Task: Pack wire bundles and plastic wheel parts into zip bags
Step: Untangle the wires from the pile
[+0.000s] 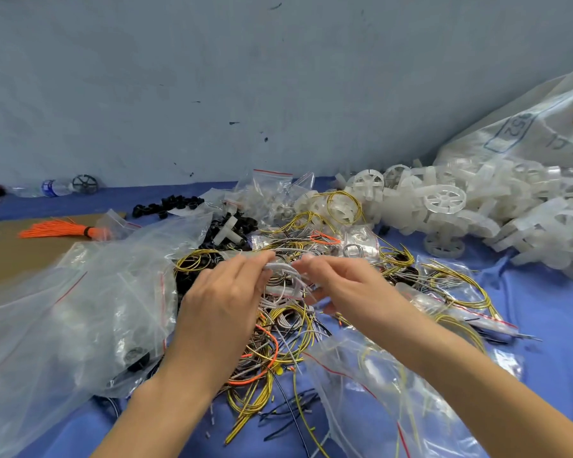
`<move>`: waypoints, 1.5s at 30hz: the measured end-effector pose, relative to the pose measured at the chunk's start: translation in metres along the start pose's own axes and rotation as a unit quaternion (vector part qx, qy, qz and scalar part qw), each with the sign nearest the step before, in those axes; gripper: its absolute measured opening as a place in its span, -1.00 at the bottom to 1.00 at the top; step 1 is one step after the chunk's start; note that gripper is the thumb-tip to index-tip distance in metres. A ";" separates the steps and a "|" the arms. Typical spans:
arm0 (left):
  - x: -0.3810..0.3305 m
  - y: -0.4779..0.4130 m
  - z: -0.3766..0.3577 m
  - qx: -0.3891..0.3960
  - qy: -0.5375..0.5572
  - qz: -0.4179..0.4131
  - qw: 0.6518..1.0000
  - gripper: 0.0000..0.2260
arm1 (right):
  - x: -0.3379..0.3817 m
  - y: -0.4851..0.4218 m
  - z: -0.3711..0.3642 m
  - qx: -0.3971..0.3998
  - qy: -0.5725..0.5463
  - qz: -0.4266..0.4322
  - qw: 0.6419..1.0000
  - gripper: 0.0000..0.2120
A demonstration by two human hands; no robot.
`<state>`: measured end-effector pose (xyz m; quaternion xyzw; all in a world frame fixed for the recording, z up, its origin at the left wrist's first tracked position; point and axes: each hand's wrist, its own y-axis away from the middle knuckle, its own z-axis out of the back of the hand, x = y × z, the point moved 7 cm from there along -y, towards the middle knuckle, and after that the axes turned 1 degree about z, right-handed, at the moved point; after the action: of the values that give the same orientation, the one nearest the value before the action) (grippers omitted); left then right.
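My left hand [227,292] and my right hand [341,280] meet over the middle of the table, both pinching a bundle of white wires [286,271]. Beneath them lies a tangled heap of yellow, black and orange wires [278,345]. A pile of white plastic wheels [444,200] spreads across the right side. Clear zip bags with red seal lines lie at the left [80,312], near my right forearm [371,391] and at the back [272,186].
The table has a blue cover [549,312]. An orange wire tassel [60,231] rests on brown cardboard [10,252] at left. Black small parts [169,206], a water bottle [52,187] and a large white sack [526,127] lie along the back by the wall.
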<state>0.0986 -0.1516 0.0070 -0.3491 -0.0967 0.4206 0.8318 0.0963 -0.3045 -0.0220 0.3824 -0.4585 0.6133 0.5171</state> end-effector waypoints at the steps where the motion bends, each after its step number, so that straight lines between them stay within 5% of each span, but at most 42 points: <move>1: 0.001 0.001 -0.002 0.013 0.005 0.006 1.000 -0.71 | 0.005 0.002 -0.005 0.025 0.015 0.027 0.999 -0.65; 4: -0.003 0.002 -0.006 0.033 0.029 0.010 0.999 -0.65 | 0.012 0.006 -0.014 0.045 0.123 0.076 0.988 -0.53; 14: 0.011 0.007 -0.029 0.091 0.206 0.092 0.970 -0.61 | 0.010 0.011 0.002 -0.010 0.414 0.085 0.906 -0.63; 20: 0.016 0.008 -0.041 0.147 0.350 0.151 0.913 -0.52 | 0.009 0.010 0.010 -0.017 0.407 0.078 0.910 -0.63; 28: 0.016 0.002 -0.045 0.185 0.566 0.229 0.770 -0.69 | 0.017 0.013 0.027 -0.052 0.355 0.088 0.929 -0.69; 33: 0.017 0.003 -0.044 0.191 0.568 0.247 0.762 -0.53 | 0.017 0.014 0.029 -0.054 0.383 0.081 0.919 -0.71; 38: 0.020 0.001 -0.044 0.175 0.565 0.244 0.769 -0.60 | 0.016 0.012 0.040 -0.084 0.362 0.065 0.926 -0.77; 45: 0.032 -0.001 -0.043 0.079 0.608 0.302 0.730 -0.66 | 0.003 0.012 0.023 0.051 0.352 0.009 0.935 -0.69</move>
<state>0.1386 -0.1485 -0.0282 -0.4738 0.5736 0.3538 0.5668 0.0839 -0.3267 -0.0145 0.1640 -0.2183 0.7358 0.6198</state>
